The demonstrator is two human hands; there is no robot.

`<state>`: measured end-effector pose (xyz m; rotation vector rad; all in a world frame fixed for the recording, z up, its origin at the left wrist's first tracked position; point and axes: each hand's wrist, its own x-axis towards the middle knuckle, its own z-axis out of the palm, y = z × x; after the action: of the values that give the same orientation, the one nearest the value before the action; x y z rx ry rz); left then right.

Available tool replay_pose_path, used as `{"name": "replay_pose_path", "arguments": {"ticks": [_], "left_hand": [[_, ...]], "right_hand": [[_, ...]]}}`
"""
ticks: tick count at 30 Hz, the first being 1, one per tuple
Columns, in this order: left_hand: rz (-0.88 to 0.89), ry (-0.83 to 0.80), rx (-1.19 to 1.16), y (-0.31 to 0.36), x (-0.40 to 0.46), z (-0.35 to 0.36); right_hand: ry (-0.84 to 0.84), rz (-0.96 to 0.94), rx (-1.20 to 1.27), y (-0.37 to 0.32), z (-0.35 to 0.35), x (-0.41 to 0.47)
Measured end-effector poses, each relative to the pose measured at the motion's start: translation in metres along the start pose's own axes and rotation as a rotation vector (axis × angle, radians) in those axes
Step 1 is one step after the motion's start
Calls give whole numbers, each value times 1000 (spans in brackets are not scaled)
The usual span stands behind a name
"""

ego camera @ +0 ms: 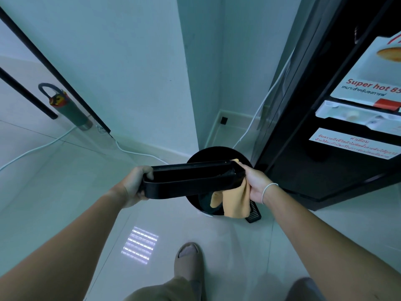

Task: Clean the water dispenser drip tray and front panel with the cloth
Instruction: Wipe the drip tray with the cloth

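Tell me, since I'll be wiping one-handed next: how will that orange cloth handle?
Probably floppy: the cloth hangs in loose folds from the right hand. Likely light, since a pinch against the drip tray holds it. It may slip if that grip loosens.

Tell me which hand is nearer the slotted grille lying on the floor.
Right. The right hand is just above the grille, holding the cloth; the left hand grips the tray's far end.

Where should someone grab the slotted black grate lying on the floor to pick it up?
Probably from above, pinching the long sides of the grate near its end closest to the camera. It lies flat on the floor, and its far end is hidden behind the hanging cloth, so that near end is the clear part.
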<state>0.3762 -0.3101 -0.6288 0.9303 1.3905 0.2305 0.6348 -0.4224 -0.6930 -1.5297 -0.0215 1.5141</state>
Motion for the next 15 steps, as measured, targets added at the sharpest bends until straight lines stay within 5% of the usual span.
{"name": "replay_pose_path", "arguments": {"ticks": [6,15], "left_hand": [[40,7,-18,4,-6,7],[230,-71,-590,17,1,45]], "right_hand": [[-187,-11,9,-12,-14,-8],[-35,30,95,7,7,-2]]}}
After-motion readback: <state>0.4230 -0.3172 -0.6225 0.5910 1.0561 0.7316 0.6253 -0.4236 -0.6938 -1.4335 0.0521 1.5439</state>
